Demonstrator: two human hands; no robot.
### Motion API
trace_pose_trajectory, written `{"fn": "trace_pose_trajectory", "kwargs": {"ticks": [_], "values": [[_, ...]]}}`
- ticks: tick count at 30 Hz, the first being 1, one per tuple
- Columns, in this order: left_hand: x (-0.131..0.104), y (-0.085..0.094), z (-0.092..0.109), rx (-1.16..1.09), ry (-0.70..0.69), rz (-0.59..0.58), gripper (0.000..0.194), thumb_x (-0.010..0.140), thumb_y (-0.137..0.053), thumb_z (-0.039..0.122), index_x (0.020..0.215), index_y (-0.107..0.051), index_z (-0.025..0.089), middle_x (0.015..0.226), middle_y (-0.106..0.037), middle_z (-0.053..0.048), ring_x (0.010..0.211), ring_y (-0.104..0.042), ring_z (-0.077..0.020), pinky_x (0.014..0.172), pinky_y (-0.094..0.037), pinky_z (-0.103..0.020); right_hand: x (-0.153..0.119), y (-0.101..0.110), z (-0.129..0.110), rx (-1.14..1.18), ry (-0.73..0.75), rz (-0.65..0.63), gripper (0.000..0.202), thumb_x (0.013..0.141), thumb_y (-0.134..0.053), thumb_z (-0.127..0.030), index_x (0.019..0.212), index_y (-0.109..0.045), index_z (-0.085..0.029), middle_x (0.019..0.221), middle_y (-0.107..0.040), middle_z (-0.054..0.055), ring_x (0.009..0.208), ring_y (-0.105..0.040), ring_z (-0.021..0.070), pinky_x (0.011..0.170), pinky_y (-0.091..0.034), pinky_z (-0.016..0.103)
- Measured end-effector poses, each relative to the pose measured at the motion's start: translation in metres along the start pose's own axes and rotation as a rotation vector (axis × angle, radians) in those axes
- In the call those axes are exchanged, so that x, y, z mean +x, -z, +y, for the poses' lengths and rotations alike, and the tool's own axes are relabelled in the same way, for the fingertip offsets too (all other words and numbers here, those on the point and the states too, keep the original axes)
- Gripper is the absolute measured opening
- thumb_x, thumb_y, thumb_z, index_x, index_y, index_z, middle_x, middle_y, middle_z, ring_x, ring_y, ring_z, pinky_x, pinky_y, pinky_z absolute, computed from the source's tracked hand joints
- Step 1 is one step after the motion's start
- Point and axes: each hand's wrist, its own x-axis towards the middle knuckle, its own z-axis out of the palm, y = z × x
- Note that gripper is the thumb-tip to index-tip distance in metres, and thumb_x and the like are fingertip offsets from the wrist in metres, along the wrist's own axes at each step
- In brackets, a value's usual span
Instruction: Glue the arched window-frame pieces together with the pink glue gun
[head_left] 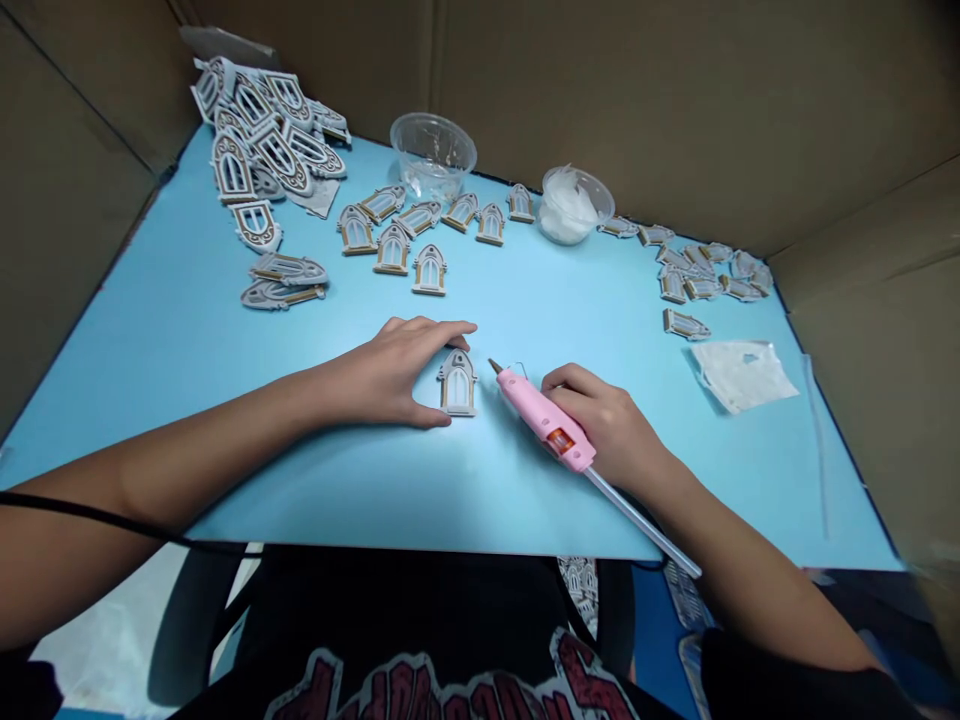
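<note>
A small arched window piece (457,384), grey and white with gold sides, lies on the light blue table near its middle. My left hand (397,372) curves around its left side, thumb below and fingers above, spread apart with nothing gripped. In my right hand (611,420) is a pink glue gun (540,415), its metal tip pointing up and left, just right of the window piece. A clear glue stick (637,522) sticks out of the gun's rear end.
Larger window pieces (277,155) are heaped at the back left. Several small ones (392,249) lie behind my left hand, others (701,287) at the right. Two plastic tubs (433,155) (571,205) stand at the back. A white bag (742,375) lies right; a black cable (97,515) crosses my left forearm.
</note>
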Motion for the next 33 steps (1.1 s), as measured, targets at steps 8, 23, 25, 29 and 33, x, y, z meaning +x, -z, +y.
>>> {"fn": "trace_pose_trajectory", "kwargs": {"ticks": [8,23,25,29,33], "values": [[-0.003,-0.008,0.006,-0.032,-0.19,0.051,0.099,0.08,-0.085,0.035,0.162,-0.032,0.024,0.146,-0.064,-0.014,0.135,-0.06,-0.0312,0.113,-0.042,-0.043,-0.002,-0.01,-0.008,-0.098,0.086,-0.087,0.026,0.093,-0.047,-0.009,0.069,-0.054,-0.018,0.074,-0.046,0.0,0.059,-0.037,0.0103,0.054,-0.032,0.025],[-0.004,-0.012,0.007,0.002,-0.259,0.059,0.09,0.083,-0.085,0.035,0.16,-0.039,0.024,0.149,-0.063,-0.015,0.135,-0.061,-0.0311,0.113,-0.045,-0.043,-0.005,-0.01,-0.016,-0.267,0.11,-0.049,0.03,0.092,-0.047,-0.007,0.066,-0.053,-0.019,0.07,-0.042,0.001,0.062,-0.033,0.0132,0.054,-0.026,0.028],[-0.004,-0.012,0.006,0.005,-0.257,0.063,0.089,0.084,-0.085,0.036,0.159,-0.039,0.024,0.15,-0.062,-0.015,0.137,-0.06,-0.0313,0.114,-0.045,-0.043,-0.006,-0.01,-0.017,-0.277,0.098,-0.053,0.03,0.092,-0.047,-0.007,0.065,-0.052,-0.019,0.07,-0.042,0.001,0.062,-0.033,0.0133,0.054,-0.025,0.028],[-0.004,-0.012,0.007,0.008,-0.255,0.07,0.088,0.082,-0.086,0.034,0.157,-0.041,0.023,0.147,-0.064,-0.015,0.133,-0.062,-0.0302,0.113,-0.045,-0.042,-0.006,-0.01,-0.017,-0.27,0.076,-0.062,0.029,0.091,-0.048,-0.006,0.065,-0.052,-0.019,0.07,-0.042,0.001,0.062,-0.033,0.0131,0.054,-0.025,0.028],[-0.005,-0.01,0.009,0.013,-0.256,0.074,0.088,0.082,-0.087,0.034,0.156,-0.041,0.022,0.147,-0.064,-0.015,0.133,-0.063,-0.03,0.112,-0.045,-0.041,-0.006,-0.01,-0.019,-0.269,0.108,-0.031,0.03,0.091,-0.048,-0.006,0.065,-0.053,-0.019,0.069,-0.043,0.001,0.061,-0.034,0.0126,0.053,-0.025,0.028]]}}
